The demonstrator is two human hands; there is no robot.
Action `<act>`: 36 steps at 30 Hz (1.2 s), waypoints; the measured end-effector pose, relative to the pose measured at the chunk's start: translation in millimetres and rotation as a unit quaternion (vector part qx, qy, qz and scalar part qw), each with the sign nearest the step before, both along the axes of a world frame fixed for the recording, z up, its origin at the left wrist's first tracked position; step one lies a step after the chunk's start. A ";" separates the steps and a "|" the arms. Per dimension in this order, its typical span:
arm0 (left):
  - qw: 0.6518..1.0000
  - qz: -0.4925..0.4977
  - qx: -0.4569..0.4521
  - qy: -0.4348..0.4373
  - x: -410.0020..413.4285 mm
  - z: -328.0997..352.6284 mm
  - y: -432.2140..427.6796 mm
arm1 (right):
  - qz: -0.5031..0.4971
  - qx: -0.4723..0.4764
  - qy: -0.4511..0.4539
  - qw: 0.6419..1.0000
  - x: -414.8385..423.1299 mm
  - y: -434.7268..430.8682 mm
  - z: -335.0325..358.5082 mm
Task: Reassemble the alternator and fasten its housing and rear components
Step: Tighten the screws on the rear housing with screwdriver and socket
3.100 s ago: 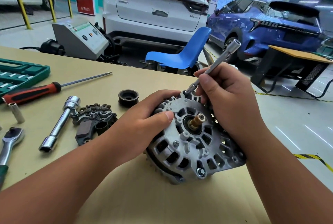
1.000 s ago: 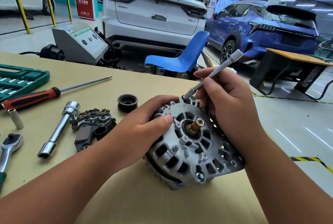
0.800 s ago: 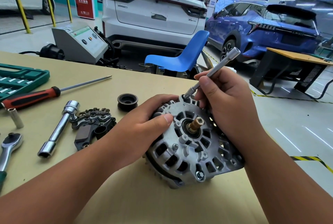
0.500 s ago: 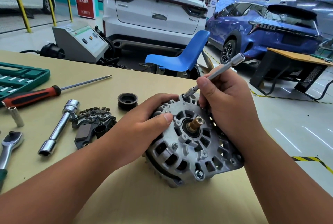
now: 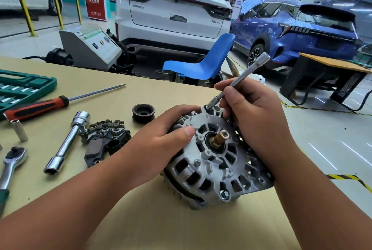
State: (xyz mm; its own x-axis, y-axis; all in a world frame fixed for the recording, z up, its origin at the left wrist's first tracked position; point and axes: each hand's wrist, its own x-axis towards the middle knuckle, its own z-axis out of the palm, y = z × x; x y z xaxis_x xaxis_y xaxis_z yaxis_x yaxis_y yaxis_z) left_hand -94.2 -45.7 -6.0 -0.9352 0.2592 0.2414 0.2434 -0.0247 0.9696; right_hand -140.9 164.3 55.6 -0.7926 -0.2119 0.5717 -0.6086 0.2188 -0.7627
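The alternator lies tilted on the table exactly where it was a second ago. Only the free end of the socket driver has wobbled, its socket staying on the top-edge housing bolt, so that bolt is probably still being spun down. The right hand pinches the shaft in a closed fingertip grip; the left hand has its grip curled round the housing, thumb on its face.

Left hand grips the alternator on the table; right hand pinches a slim socket driver set on its top bolt.
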 end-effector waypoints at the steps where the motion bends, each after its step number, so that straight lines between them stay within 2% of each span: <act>1: 1.000 0.000 0.001 -0.001 0.0 -0.2 0.1 | -0.005 0.004 0.002 1.000 -0.5 0.0 -0.3; 18: 1.000 0.003 0.001 -0.003 1.0 0.2 -0.1 | 0.017 -0.041 -0.034 0.998 2.7 -0.9 1.2; 25: 1.000 0.006 -0.003 -0.005 1.5 1.0 0.4 | -0.004 -0.004 -0.009 1.000 0.8 -1.1 1.1; 36: 1.000 0.010 -0.002 -0.003 1.8 1.0 1.0 | 0.018 -0.048 -0.034 0.998 3.9 -1.7 1.9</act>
